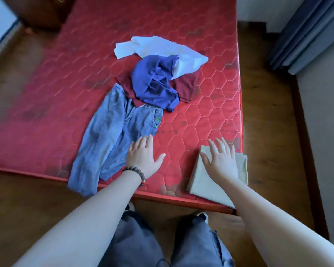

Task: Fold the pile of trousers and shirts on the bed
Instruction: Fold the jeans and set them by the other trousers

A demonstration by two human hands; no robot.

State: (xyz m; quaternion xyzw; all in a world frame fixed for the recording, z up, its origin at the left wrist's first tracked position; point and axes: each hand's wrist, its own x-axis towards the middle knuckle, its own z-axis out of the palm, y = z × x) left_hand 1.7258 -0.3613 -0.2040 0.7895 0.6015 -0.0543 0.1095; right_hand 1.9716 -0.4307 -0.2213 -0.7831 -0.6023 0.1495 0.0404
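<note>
A red quilted bed (210, 105) carries the laundry. The right hand (223, 160) lies flat and released on 1 folded beige garment (206, 182) at the near right corner; the left hand (143, 158), fingers spread and empty, hovers beside the jeans (112, 135) draped over the near edge. Best to lay their legs flat before folding; 3 crumpled shirts (158, 74) wait mid-bed.

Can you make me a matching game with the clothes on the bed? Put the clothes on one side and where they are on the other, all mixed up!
Clothes:
1. jeans
2. beige folded cloth
3. white shirt
4. blue shirt

Places:
A. farthest away, at the back of the pile
B. under the right hand, near the bed corner
C. on top of the dark red garment
D. legs hanging over the bed's near edge, by the left hand

Pairs: 1-D, 2-B, 3-A, 4-C
</note>
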